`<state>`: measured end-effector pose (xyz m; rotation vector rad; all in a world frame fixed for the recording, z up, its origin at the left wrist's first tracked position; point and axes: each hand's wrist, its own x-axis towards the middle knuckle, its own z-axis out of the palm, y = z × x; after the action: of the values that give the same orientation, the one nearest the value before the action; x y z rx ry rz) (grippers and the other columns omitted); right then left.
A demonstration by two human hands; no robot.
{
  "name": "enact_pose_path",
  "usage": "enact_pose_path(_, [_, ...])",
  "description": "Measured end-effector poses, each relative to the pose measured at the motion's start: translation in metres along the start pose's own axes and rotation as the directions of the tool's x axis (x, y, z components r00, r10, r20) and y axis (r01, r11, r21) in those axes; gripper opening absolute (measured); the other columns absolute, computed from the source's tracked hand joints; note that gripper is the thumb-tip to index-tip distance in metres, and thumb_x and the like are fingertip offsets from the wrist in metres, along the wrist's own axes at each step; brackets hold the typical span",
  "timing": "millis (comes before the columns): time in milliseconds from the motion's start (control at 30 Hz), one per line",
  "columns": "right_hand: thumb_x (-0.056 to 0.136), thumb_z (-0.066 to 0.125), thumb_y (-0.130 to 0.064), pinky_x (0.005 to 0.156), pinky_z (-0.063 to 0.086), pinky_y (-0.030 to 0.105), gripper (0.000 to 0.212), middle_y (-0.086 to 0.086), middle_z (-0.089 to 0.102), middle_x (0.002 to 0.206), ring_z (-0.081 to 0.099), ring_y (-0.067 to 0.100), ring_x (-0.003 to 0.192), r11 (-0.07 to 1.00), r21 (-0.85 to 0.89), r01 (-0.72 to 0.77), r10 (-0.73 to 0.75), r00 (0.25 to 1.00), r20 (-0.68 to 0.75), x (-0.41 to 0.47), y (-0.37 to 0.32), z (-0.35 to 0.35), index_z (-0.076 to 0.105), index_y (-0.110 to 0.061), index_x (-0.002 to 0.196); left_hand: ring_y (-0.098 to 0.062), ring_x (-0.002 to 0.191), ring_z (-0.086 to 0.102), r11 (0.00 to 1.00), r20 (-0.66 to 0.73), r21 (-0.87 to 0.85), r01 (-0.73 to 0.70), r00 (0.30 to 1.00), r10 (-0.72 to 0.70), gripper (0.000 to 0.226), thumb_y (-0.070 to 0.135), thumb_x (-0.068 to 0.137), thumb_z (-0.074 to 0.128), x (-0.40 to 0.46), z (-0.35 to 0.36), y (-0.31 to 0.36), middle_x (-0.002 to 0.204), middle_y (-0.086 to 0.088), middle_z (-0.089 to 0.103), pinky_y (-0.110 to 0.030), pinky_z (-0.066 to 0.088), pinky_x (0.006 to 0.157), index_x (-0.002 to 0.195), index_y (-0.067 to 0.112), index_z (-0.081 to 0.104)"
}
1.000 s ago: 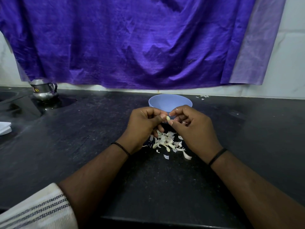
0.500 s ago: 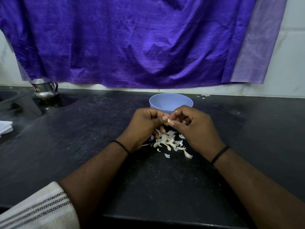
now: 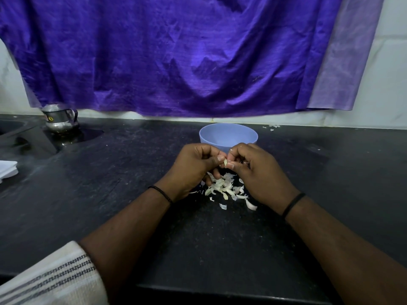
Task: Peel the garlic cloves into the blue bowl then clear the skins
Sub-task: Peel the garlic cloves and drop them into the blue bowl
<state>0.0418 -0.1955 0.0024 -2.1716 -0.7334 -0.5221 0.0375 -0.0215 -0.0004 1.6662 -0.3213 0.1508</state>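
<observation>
Item: 1 garlic clove [image 3: 225, 162], pinched between the curled fingertips of the left hand [image 3: 193, 167] and right hand [image 3: 257, 172], both closed on it, held above the dark counter [image 3: 110, 194] just at 6 o'clock of the blue bowl [image 3: 228, 135]. Judged light, small, firm and somewhat slippery once bared, so best gripped at its 2 ends while nails lift the papery skin. Loose skins [image 3: 224, 188], featherlight and brittle-looking, lie heaped below the hands at 6 o'clock.
</observation>
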Motion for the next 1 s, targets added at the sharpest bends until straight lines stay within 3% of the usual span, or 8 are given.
enact_pose_path(467, [0.090,0.065,-0.006,0.068,0.035,0.010,0.015,-0.015,0.053,0.080,0.050,0.000,0.078,0.998,0.036,0.047,-0.045,0.998,-0.049,-0.0010,-0.0069,-0.0010,0.057,-0.017,0.085,-0.015,0.052,0.057,0.998,-0.084,0.011,-0.058,0.995,0.059,0.016,0.006,0.098,0.057,0.0001,0.0019,0.0006,0.071,-0.001,0.066,-0.025,0.043,0.040,0.087,0.005,0.069])
enact_pose_path(633, [0.090,0.065,-0.004,0.068,0.035,0.010,0.014,-0.015,0.052,0.079,0.049,0.001,0.078,0.997,0.037,0.066,-0.063,0.996,-0.062,-0.0010,-0.0077,-0.0015,0.058,-0.015,0.086,-0.010,0.044,0.052,0.997,-0.130,0.024,-0.075,0.989,0.077,0.018,0.006,0.099,0.056,-0.0008,0.0028,0.0021,0.061,0.004,0.063,-0.023,0.040,0.037,0.085,0.004,0.067])
enact_pose_path(1000, [0.090,0.063,0.000,0.070,0.036,0.010,0.012,-0.016,0.055,0.081,0.050,0.001,0.078,0.991,0.093,0.100,-0.092,0.992,-0.089,-0.0013,-0.0085,-0.0010,0.057,-0.011,0.087,-0.013,0.047,0.051,0.993,-0.214,0.058,-0.099,0.971,0.110,0.022,0.007,0.098,0.057,0.0014,0.0032,-0.0005,0.070,-0.005,0.060,-0.026,0.042,0.038,0.081,0.011,0.069])
